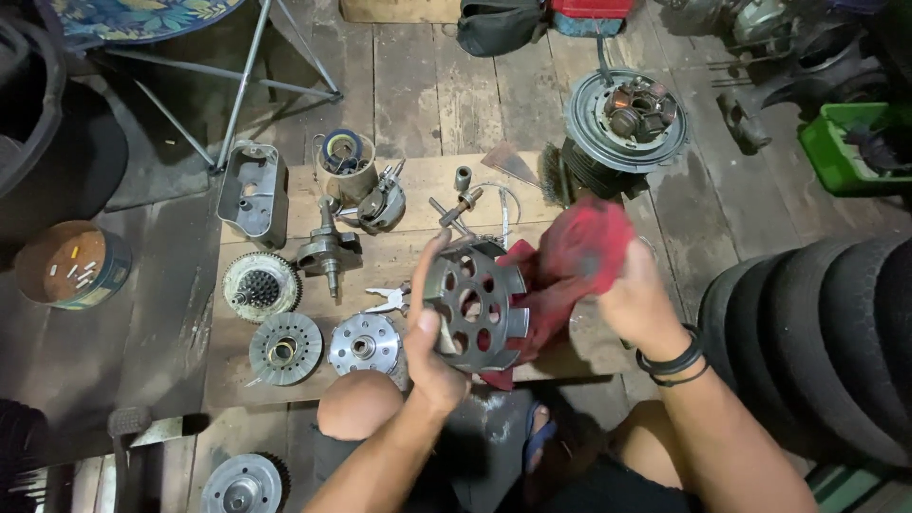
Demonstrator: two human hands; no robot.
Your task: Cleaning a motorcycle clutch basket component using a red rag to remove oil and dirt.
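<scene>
Taking the wooden board (418, 180) on the floor as our landmark, we start well off its left edge, where a round tin (71, 266) holds small pale bits. On the board's left end lies a grey metal cover (252, 195). Just right of it stand a crankshaft (329, 252) and, behind that, a cup of small parts (347, 161). Along the board's near-left part we see a toothed gear (259, 287), a ringed disc (284, 348) and a round hub plate (365, 344) in a loose group, with small pliers (388, 300) just beside them.

Above the board's near middle, our left hand (432, 356) is closed on the clutch basket (475, 304), a slotted metal drum with round holes, thumb on its face and fingers round the rim; it is held up off the board, tilted toward us. Touching its right side is a red rag (579, 252), bunched in our right hand (636, 304), which is clenched on the cloth.

Beyond the board's far-right corner sits an engine stator assembly (625, 119). Well right of the board lie stacked tyres (817, 342) and a green tray (850, 147).
</scene>
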